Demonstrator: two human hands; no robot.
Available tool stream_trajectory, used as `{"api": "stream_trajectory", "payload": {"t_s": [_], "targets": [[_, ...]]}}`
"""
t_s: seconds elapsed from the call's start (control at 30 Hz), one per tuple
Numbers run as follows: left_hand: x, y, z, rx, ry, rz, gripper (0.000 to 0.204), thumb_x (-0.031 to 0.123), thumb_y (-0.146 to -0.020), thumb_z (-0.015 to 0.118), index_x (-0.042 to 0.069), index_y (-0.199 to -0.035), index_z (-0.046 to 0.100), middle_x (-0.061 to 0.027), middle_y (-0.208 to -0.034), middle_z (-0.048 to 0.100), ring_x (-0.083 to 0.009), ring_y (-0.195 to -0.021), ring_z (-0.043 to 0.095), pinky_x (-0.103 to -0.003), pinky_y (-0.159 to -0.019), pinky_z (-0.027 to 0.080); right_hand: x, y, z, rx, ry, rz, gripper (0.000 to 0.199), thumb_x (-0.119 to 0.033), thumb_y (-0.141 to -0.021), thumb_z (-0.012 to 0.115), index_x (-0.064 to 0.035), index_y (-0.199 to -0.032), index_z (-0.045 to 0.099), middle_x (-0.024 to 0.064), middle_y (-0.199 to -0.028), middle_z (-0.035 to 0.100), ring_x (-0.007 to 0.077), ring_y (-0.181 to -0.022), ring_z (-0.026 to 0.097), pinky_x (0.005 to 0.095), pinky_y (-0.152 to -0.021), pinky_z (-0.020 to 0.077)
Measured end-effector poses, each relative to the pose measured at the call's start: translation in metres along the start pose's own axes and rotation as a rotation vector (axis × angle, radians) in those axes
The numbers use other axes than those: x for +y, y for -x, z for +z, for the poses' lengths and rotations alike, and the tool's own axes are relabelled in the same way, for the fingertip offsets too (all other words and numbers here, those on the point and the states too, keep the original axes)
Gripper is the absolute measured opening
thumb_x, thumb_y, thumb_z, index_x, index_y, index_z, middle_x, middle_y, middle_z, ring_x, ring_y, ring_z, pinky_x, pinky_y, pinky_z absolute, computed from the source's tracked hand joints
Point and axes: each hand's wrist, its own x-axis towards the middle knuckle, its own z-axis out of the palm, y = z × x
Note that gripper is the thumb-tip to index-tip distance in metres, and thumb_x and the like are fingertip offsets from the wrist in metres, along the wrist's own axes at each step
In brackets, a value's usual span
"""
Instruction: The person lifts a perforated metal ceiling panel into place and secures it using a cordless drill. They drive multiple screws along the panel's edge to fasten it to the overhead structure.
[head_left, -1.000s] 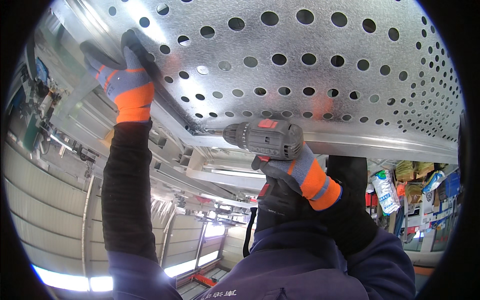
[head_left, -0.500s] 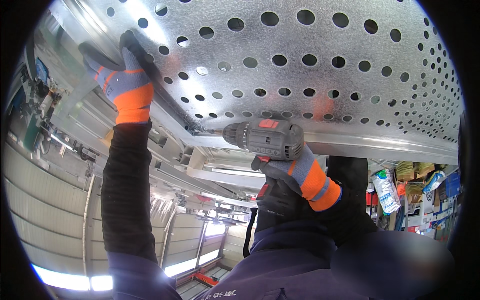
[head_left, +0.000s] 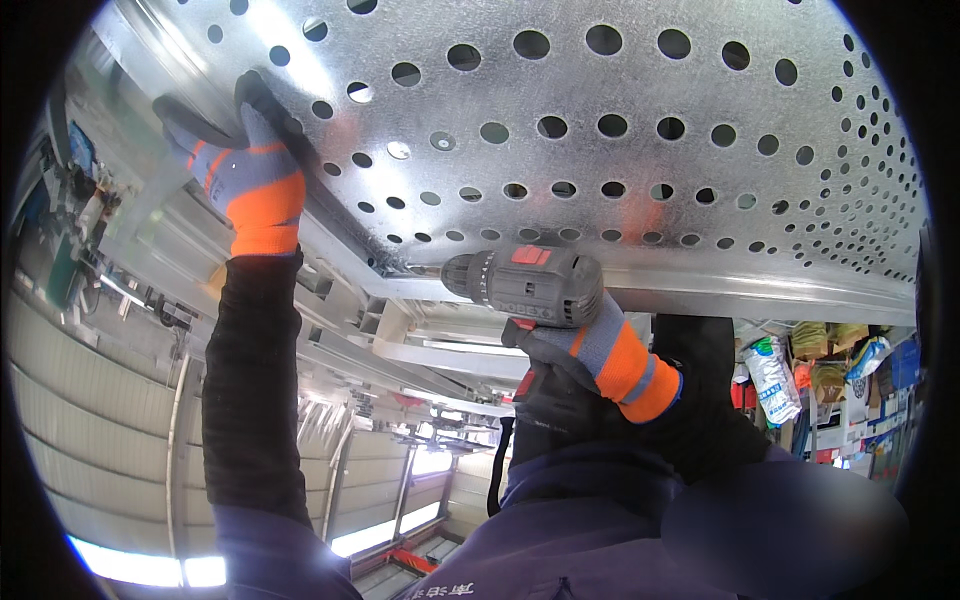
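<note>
A cordless drill (head_left: 545, 283) with a black body and red accents is in my right hand (head_left: 600, 345), which wears a grey and orange glove. My fingers wrap round its handle. The bit points left, at the inner corner of a shiny perforated metal panel (head_left: 560, 85); whether the tip touches a screw there is too small to make out. On the panel's left side, my left hand (head_left: 245, 175), in a matching glove, grips the folded metal edge (head_left: 180, 60), thumb and fingers on either side of it.
Pale metal frame bars (head_left: 450, 355) run below the panel's corner. On the right, bags and packets (head_left: 770, 380) hang near crowded shelves. A ribbed wall (head_left: 100, 430) with bright window strips curves along the lower left.
The drill has shifted very slightly left and down in the view, still by the panel's corner. My left hand keeps its grip on the edge.
</note>
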Motion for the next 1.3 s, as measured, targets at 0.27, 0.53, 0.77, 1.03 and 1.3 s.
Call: {"api": "stream_trajectory", "payload": {"t_s": [0.27, 0.53, 0.77, 1.03, 1.3], "targets": [[-0.015, -0.001, 0.003, 0.015, -0.138, 0.103, 0.094, 0.047, -0.093, 0.063, -0.009, -0.153, 0.017, -0.03, -0.156, 0.024, -0.0415, -0.144, 0.028, -0.042, -0.119, 0.024, -0.005, 0.002, 0.0, 0.059, -0.017, -0.146, 0.053, -0.007, -0.081, 0.078, -0.0043, -0.129, 0.055, 0.0058, -0.105, 0.068, 0.0156, -0.089, 0.066, 0.0312, -0.083, 0.0558], [0.011, 0.001, 0.0, 0.048, 0.048, 0.083, 0.089, 0.041, -0.095, 0.061, -0.009, -0.154, 0.017, -0.0298, -0.157, 0.024, -0.041, -0.145, 0.027, -0.042, -0.12, 0.023, 0.033, 0.006, 0.004, 0.059, -0.077, -0.114, 0.049, -0.007, -0.079, 0.075, -0.006, -0.125, 0.06, 0.0072, -0.103, 0.07, 0.0189, -0.095, 0.066, 0.0333, -0.086, 0.0542], [-0.008, 0.004, 0.004, 0.033, 0.122, 0.075, 0.075, 0.026, -0.099, 0.057, -0.002, -0.157, 0.018, -0.0234, -0.149, 0.034, -0.0302, -0.136, 0.034, -0.038, -0.113, 0.026, 0.029, 0.004, 0.002, 0.047, 0.015, -0.107, 0.044, -0.013, -0.08, 0.079, -0.0048, -0.12, 0.062, 0.0068, -0.1, 0.071, 0.0165, -0.089, 0.069, 0.032, -0.082, 0.057], [0.017, 0.006, 0.009, 0.032, 0.405, -0.119, 0.073, 0.019, -0.1, 0.056, 0.012, -0.16, 0.015, 0.0038, -0.085, 0.055, -0.0043, -0.057, 0.043, -0.02, -0.051, 0.036, 0.018, 0.007, 0.002, 0.005, -0.125, -0.137, 0.043, -0.004, -0.083, 0.075, -0.0043, -0.123, 0.058, 0.0069, -0.099, 0.071, 0.0141, -0.085, 0.069, 0.03, -0.072, 0.0597], [0.021, 0.007, 0.007, -0.004, 0.524, 0.023, 0.073, 0.017, -0.101, 0.056, 0.011, -0.16, 0.014, -0.0001, -0.1, 0.05, -0.007, -0.071, 0.043, -0.021, -0.061, 0.036, 0.011, 0.009, -0.001, -0.048, -0.298, 0.015, 0.041, -0.004, -0.085, 0.075, -0.0039, -0.123, 0.059, 0.0064, -0.098, 0.073, 0.0126, -0.083, 0.069, 0.0287, -0.069, 0.0596]]}}
